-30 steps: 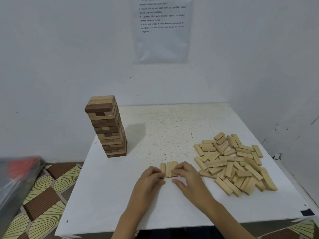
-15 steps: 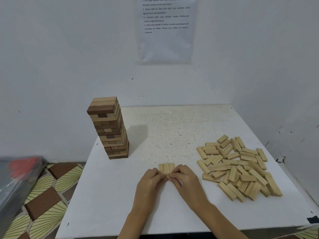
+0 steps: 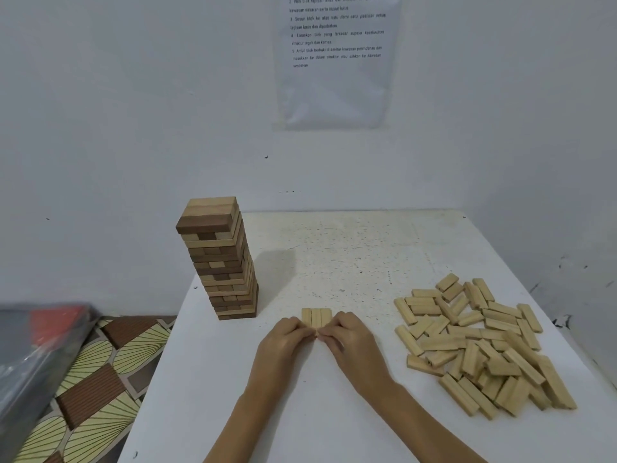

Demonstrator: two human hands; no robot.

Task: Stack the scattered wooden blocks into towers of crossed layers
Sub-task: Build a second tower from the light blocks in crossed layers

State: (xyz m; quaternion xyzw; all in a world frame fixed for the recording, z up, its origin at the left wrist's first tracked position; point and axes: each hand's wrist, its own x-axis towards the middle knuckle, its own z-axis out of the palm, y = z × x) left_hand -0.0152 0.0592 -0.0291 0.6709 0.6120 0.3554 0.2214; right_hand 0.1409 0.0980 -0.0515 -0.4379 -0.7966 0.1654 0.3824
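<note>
Three light wooden blocks [image 3: 316, 316] lie side by side in a tight row on the white table [image 3: 350, 248], pointing away from me. My left hand [image 3: 283, 344] and my right hand [image 3: 352, 344] meet at the row's near end. Their curled fingertips press on the blocks and cover that end. A finished tower [image 3: 220, 259] of crossed light and dark layers stands at the table's left edge. A loose pile of light blocks [image 3: 477, 345] is spread over the right side of the table.
White walls close off the back and right, with a printed sheet [image 3: 334, 58] taped up behind. Left of the table, below it, are a patterned floor [image 3: 90, 389] and a grey plastic-wrapped bundle [image 3: 36, 355].
The three blocks, slightly spread a second ago, now sit tight together. Both hands have slid from the row's sides to its near end, fingertips touching.
</note>
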